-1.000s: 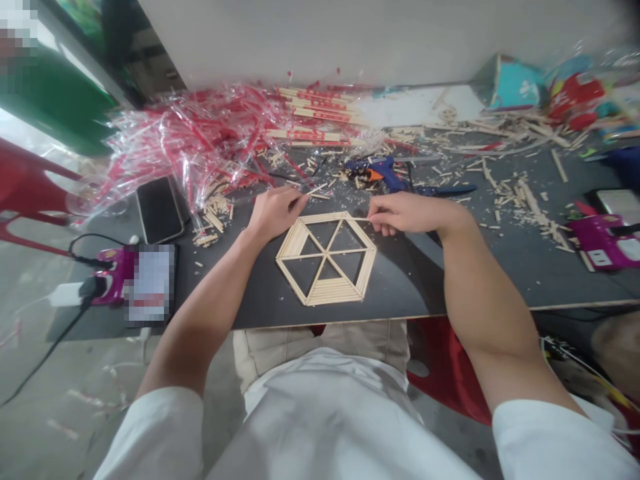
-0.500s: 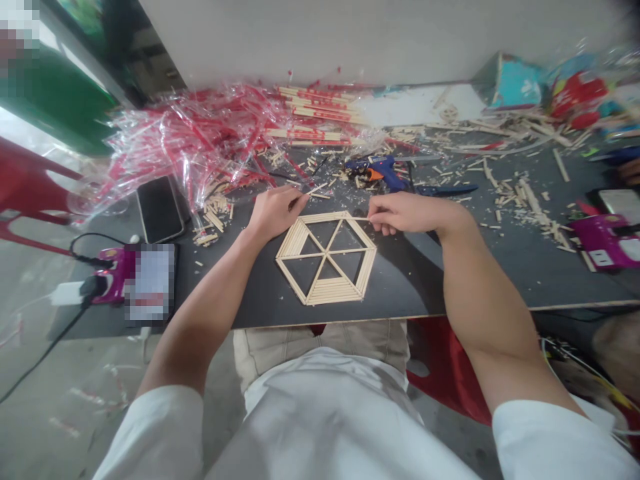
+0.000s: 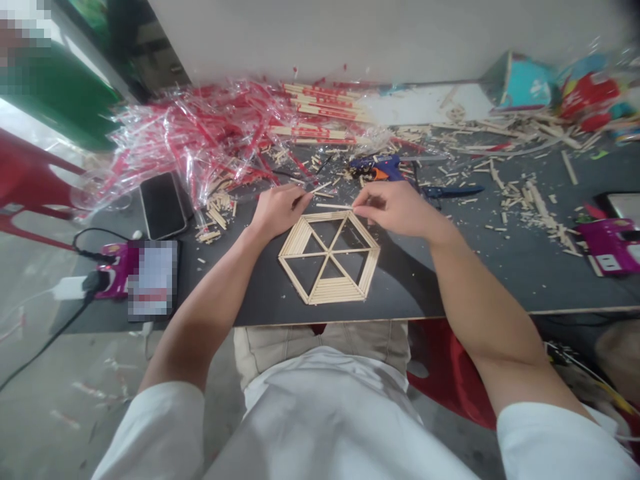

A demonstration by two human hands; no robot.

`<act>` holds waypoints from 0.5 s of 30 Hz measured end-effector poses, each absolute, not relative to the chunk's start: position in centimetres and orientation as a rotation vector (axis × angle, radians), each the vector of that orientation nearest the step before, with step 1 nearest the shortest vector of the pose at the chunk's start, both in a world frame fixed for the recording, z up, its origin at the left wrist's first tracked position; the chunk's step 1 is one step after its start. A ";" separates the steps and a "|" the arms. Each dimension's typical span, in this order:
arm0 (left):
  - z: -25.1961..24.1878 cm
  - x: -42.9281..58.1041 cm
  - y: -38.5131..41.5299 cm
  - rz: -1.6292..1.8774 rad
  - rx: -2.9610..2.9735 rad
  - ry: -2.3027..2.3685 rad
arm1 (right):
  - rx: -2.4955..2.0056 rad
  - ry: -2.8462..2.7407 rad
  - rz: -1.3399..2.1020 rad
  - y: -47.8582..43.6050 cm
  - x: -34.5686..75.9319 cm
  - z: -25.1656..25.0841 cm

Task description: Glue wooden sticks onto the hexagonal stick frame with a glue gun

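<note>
"So, what does the room hold, from the left?"

"A red plastic chair (image 3: 35,170) at the left edge, with grey floor below. Then the dark tabletop (image 3: 415,287), bearing a magenta power strip (image 3: 119,270), a black smartphone (image 3: 163,205) and, upper left, a heap of red-and-clear wrappers (image 3: 210,127)."

"And further along?"

"Banded wooden chopsticks (image 3: 327,113) at upper centre, a blue glue gun (image 3: 391,168) below them, then stick offcuts (image 3: 533,200) and a teal carton (image 3: 527,85) towards the upper right, against a pale wall (image 3: 350,40)."

"The hands?"

"The left hand (image 3: 281,208) is curled, near the upper-left corner of a hexagonal stick frame (image 3: 329,253) lying flat at centre. A stick shows at its fingertips; I can't tell whether it's gripped."

"And the right hand (image 3: 390,208)?"

"Nearly closed, thumb and fingers pinching the right end of a thin wooden stick (image 3: 334,207), just above the hexagon's top edge."
</note>
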State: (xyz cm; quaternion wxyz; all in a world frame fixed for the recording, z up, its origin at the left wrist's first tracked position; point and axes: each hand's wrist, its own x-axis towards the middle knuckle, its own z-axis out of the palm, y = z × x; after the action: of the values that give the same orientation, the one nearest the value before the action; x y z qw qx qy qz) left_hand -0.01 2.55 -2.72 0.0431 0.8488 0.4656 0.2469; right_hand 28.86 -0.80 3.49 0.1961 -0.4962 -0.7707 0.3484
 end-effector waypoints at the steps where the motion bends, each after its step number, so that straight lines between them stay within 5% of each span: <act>1: -2.8 0.0 2.6 0.756 2.595 1.428 | -1.354 -2.182 0.907 -0.9 28.5 3.2; 15: -2.3 0.3 2.2 0.729 2.523 1.458 | -1.228 -2.318 0.907 -0.2 28.1 1.3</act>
State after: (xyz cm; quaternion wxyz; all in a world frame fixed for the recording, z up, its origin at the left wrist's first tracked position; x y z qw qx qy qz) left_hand 0.33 2.19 -2.29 0.0689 0.8379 0.4843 0.2420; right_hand 28.07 -0.19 1.30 0.1820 -0.4349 -0.8213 0.3212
